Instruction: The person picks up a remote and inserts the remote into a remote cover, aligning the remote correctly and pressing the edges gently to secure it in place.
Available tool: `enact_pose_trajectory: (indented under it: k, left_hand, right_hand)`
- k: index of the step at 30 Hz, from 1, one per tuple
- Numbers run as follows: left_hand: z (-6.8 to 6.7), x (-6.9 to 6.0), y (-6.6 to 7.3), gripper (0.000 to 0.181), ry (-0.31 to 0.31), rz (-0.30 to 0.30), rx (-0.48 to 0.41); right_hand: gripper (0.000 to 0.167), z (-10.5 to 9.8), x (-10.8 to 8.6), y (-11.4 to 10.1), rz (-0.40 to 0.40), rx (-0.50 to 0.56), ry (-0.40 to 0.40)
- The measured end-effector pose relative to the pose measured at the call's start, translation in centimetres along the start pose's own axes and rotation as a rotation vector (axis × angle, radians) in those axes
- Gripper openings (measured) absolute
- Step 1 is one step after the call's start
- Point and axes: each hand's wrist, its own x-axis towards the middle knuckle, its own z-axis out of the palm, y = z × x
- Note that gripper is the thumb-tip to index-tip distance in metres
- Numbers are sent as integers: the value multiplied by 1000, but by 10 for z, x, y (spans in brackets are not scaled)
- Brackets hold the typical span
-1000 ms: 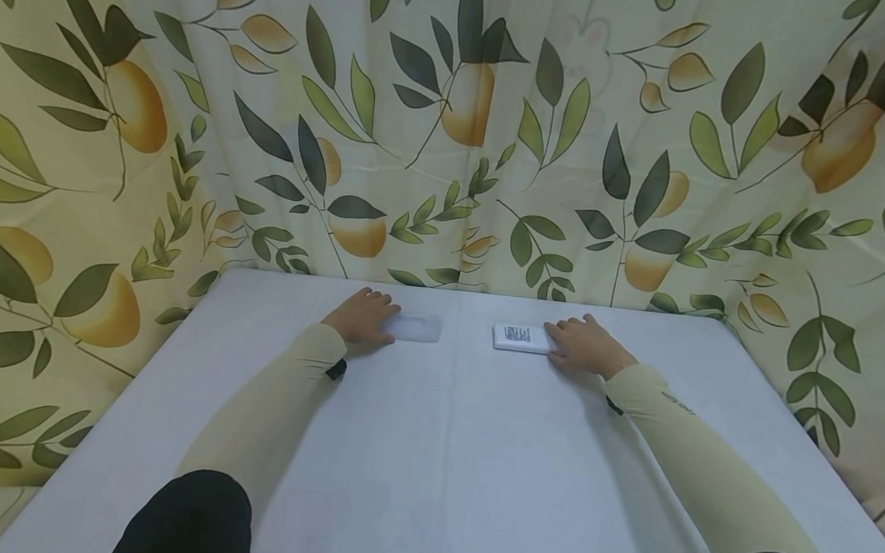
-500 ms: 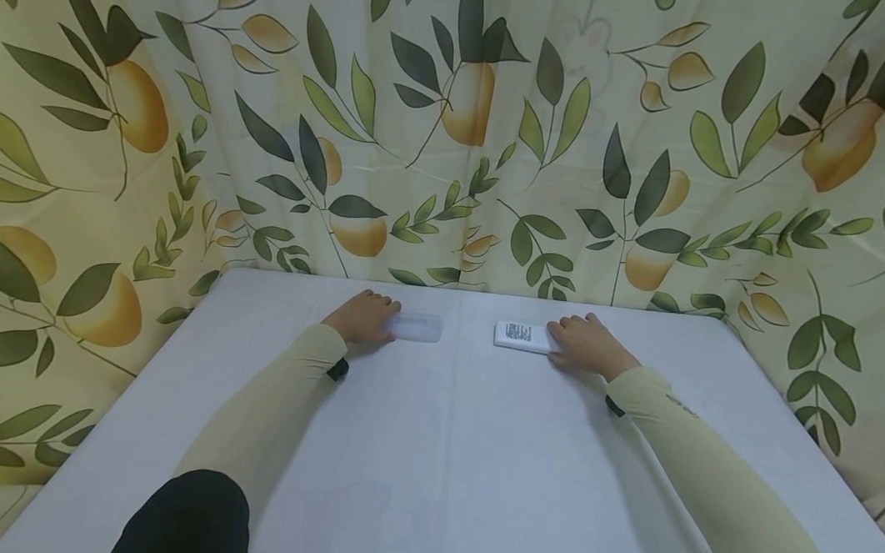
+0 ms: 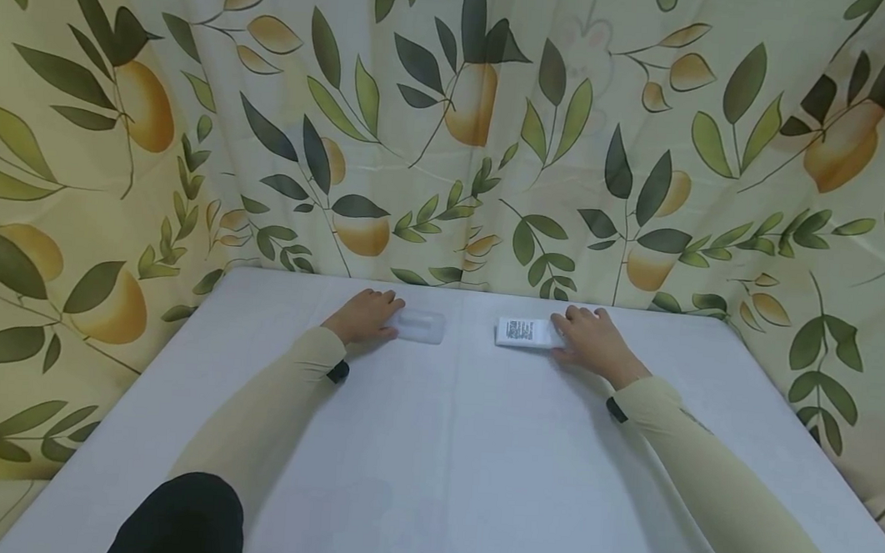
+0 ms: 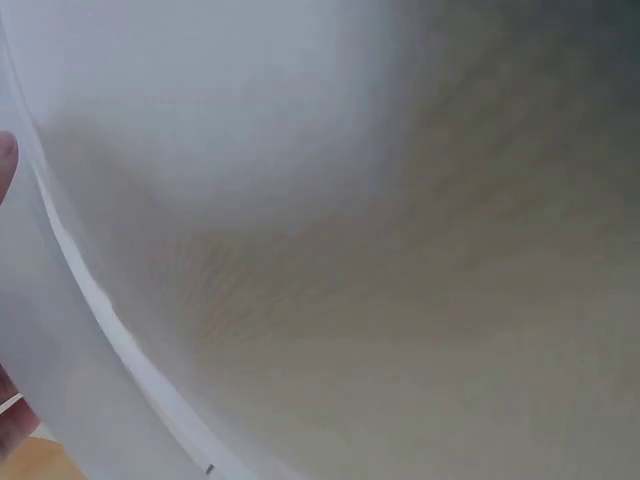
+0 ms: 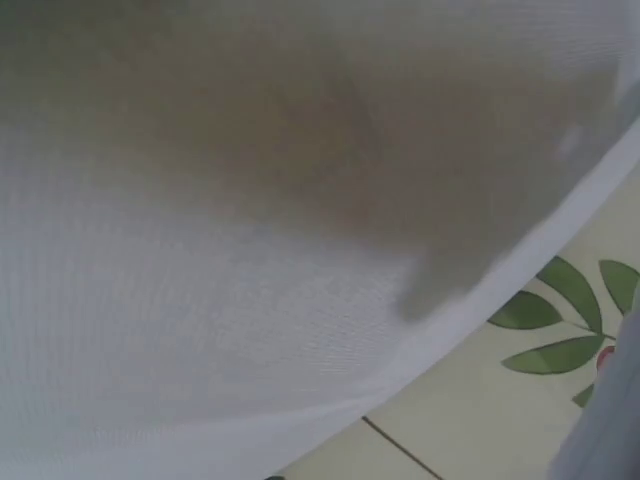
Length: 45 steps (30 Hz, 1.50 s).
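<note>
At the far part of the white table (image 3: 395, 458), my left hand (image 3: 363, 315) grips the left end of a clear, flat, see-through plastic piece (image 3: 421, 326), like a shallow case or lid. Across a gap to the right, a slim white oblong (image 3: 527, 333) with a black printed code on top is held at its right end by my right hand (image 3: 597, 345), thumb on the near side and fingers on the far side. Its exact kind cannot be told. Only bits of fingers show in the left wrist view; neither held thing is recognisable in the wrist views.
A curtain (image 3: 420, 133) printed with fruit and leaves hangs right behind the table's back edge and along both sides. White cloth (image 4: 200, 100) fills much of the left wrist view. Dark sleeve ends (image 3: 182, 518) show at the bottom.
My right hand has shifted slightly to the right and tipped, and the white oblong's angle has changed a little with it. My left hand and the clear piece are almost still.
</note>
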Motion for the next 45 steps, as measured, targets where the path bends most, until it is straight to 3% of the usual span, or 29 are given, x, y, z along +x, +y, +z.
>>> enact_pose_trajectory:
  k: [11,20,30,35,39,45]
  left_hand:
    - [-3,-4,6,48,96,9,49]
    - [-8,-14,10,49,278,-22,91]
    - [-15,-24,29,48,456,39,123]
    - [-24,-26,43,47,522,52,146]
    - [-34,-28,56,47,540,51,128]
    - [-39,-30,72,47,481,56,112]
  right_hand:
    - [57,-7,-8,-5,11,-21,136]
    - [60,-15,-16,-6,-9,-37,296]
    - [68,-32,-24,-16,27,-29,445]
    - [66,-49,-25,-30,6,-3,522]
    - [66,-61,-24,-42,-35,11,569]
    - [66,-70,-22,-55,-82,13,586]
